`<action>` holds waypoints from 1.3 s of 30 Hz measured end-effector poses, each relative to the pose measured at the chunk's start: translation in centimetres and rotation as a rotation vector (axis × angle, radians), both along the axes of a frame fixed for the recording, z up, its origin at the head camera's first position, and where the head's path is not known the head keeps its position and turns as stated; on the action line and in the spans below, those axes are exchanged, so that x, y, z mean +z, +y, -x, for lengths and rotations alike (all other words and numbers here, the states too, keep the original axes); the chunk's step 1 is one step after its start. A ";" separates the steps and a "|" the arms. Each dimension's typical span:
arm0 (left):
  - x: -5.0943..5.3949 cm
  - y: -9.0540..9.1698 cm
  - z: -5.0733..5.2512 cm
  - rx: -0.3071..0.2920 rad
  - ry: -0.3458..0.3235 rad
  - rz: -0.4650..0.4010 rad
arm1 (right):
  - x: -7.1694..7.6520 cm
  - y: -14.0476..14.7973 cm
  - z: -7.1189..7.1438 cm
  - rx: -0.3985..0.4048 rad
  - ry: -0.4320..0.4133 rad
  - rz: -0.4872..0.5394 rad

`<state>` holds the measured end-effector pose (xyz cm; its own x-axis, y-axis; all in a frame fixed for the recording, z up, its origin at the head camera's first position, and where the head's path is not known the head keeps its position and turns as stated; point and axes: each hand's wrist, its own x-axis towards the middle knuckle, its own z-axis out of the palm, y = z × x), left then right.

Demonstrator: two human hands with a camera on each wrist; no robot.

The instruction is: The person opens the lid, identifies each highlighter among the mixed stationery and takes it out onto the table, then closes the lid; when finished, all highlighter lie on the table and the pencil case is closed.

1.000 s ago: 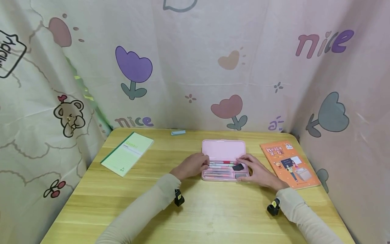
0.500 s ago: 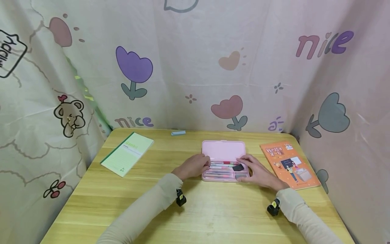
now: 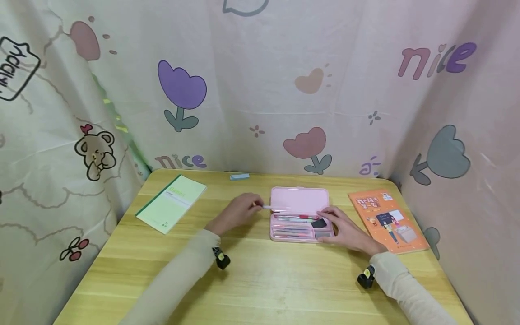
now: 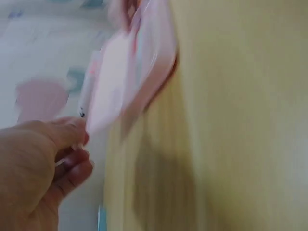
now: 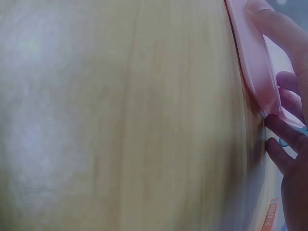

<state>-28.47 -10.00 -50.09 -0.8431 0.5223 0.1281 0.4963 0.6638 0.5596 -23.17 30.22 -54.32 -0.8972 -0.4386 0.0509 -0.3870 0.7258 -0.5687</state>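
Observation:
My left hand (image 3: 237,211) pinches a slim whitish pen (image 4: 88,89) between thumb and fingertips. In the head view the pen reaches right, over the left part of the raised lid of a pink pencil case (image 3: 298,196). Several pens (image 3: 291,233) lie in the case's long compartments, with a dark block like an eraser (image 3: 318,223) near their right ends. My right hand (image 3: 348,231) grips the case's right end, thumb at the front edge and fingers toward the hinge. In the right wrist view its thumb (image 5: 262,12) lies on the pink wall. The left wrist view is blurred.
A green notebook (image 3: 172,204) lies on the wooden table (image 3: 260,280) at the left. To the right, beside my right hand, is an orange book (image 3: 387,221). One small light-blue object (image 3: 239,177) sits by the back edge, below a printed curtain (image 3: 243,81).
My left hand has left the case's compartments and moved up and to the left, drawing a pen out. The right hand stays on the case's right end.

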 end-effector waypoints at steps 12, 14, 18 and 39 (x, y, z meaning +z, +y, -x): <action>-1.6 -10.6 2.5 0.174 -0.011 0.059 | -0.2 0.0 0.0 0.004 0.017 -0.009; -2.2 -10.9 2.8 0.176 -0.007 0.090 | -0.1 -0.1 0.0 0.002 0.008 -0.006; -2.9 -10.8 3.2 0.179 0.022 0.153 | -0.1 -0.1 0.0 -0.006 -0.011 -0.009; -0.9 -8.3 2.2 0.126 0.056 0.047 | -0.1 -0.1 0.1 -0.017 -0.029 -0.008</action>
<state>-30.65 -18.26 -51.03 -0.8947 0.4189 0.1549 0.4366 0.7476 0.5004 -23.23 30.10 -54.41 -0.9055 -0.4239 0.0211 -0.3582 0.7368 -0.5735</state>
